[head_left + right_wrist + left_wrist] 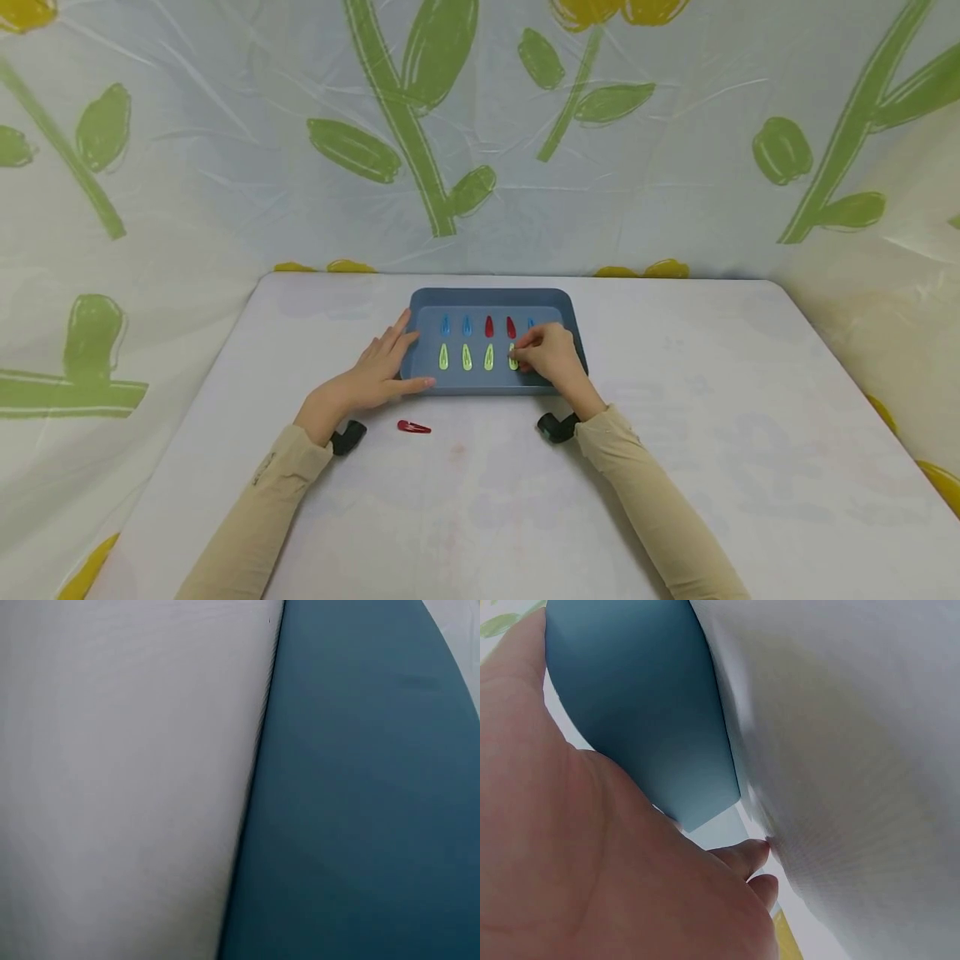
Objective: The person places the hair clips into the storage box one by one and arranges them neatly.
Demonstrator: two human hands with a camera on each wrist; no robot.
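Note:
A blue-grey tray [480, 389] holds snap hair clips in two rows. In the far row lie two blue clips [446, 325], two red clips [489, 326] and another blue clip [531, 322] beside the right hand. Several yellow-green clips [443, 357] make up the near row. My right hand [551, 354] pinches the rightmost visible yellow-green hair clip [513, 358] with thumb and fingertips, covering part of it. With fingers spread, my left hand [375, 367] rests along the tray's left side. In the left wrist view, that hand lies against the tray's outer wall [645, 697].
One red clip [414, 427] lies on the white table [465, 508] in front of the tray, near the left wrist. Dark wrist cameras [557, 427] sit under both wrists. Behind the table hangs a flower-patterned sheet [247, 150].

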